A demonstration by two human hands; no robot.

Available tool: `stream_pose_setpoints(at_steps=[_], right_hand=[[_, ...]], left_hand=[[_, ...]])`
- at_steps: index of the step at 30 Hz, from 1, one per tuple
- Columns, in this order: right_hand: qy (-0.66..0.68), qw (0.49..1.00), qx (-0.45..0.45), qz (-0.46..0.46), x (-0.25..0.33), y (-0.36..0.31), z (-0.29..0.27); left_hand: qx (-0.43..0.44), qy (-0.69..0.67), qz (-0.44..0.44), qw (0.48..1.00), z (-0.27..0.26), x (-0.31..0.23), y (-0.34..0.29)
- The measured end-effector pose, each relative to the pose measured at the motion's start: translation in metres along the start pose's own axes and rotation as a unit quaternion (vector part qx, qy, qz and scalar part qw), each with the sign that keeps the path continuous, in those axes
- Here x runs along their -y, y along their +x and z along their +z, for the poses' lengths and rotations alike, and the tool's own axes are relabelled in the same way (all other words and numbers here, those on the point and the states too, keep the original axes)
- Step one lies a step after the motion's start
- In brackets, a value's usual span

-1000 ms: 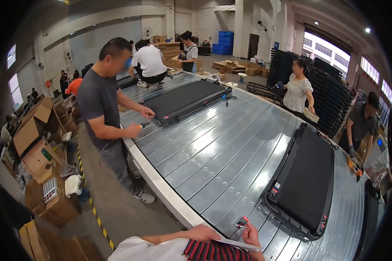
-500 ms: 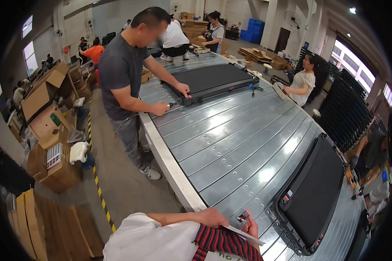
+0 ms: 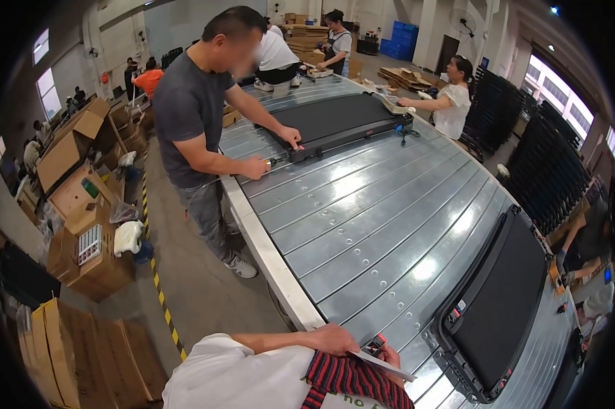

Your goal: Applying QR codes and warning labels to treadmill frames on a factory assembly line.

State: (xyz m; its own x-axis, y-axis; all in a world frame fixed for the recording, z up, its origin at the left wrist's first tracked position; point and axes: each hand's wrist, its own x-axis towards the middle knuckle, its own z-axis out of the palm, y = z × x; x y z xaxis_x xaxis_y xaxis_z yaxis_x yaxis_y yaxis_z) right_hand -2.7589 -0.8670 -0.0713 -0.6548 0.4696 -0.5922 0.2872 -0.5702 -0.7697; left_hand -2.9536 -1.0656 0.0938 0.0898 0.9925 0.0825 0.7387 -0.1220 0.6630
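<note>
Low in the view, my left hand is closed on the left end of a thin white sheet, which slants down to the right. My right hand is just beyond the sheet, partly hidden by it. Its fingers are bent at a small black-and-red label, which seems to be pinched in them. Both hands are over the near edge of a metal-topped table. To their right lies a black framed panel with small red and white labels on its frame.
A co-worker at the left edge handles another black panel. More people stand at the far end and right side. Cardboard boxes and a yellow-black floor line are on the left. Black stacked frames stand at right.
The black-and-red label has moved slightly left and down, closer to the sheet and my left hand. The person in white across the table has reached an arm toward the far panel.
</note>
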Motion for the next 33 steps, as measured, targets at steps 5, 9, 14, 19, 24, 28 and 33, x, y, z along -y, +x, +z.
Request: stream_pose_setpoints(at_steps=[5, 9, 14, 19, 24, 28, 33], right_hand=[[0.022, 1.0, 0.0, 0.022, 0.005, -0.003, 0.004], [0.033, 0.999, 0.019, 0.023, 0.0, 0.004, -0.003], [0.057, 0.994, 0.041, 0.088, 0.008, 0.009, -0.001], [0.084, 0.989, 0.084, 0.082, 0.014, 0.011, 0.029], [0.023, 0.994, 0.031, 0.1, 0.007, 0.035, 0.045], [-0.042, 0.995, 0.053, 0.072, -0.002, 0.043, 0.036], [-0.003, 0.995, 0.058, 0.087, -0.013, 0.047, 0.031]], left_hand=[[0.007, -0.008, -0.012, 1.0, -0.001, 0.008, 0.003], [0.018, -0.015, -0.017, 1.0, -0.005, 0.016, 0.003], [0.009, -0.027, -0.02, 0.999, -0.011, 0.026, 0.0], [0.014, -0.03, -0.023, 0.999, -0.012, 0.038, -0.002], [0.021, -0.016, -0.025, 0.999, -0.021, 0.039, -0.005], [0.022, -0.021, -0.03, 0.999, -0.024, 0.044, -0.008], [0.025, -0.024, -0.031, 0.999, -0.031, 0.044, -0.01]])
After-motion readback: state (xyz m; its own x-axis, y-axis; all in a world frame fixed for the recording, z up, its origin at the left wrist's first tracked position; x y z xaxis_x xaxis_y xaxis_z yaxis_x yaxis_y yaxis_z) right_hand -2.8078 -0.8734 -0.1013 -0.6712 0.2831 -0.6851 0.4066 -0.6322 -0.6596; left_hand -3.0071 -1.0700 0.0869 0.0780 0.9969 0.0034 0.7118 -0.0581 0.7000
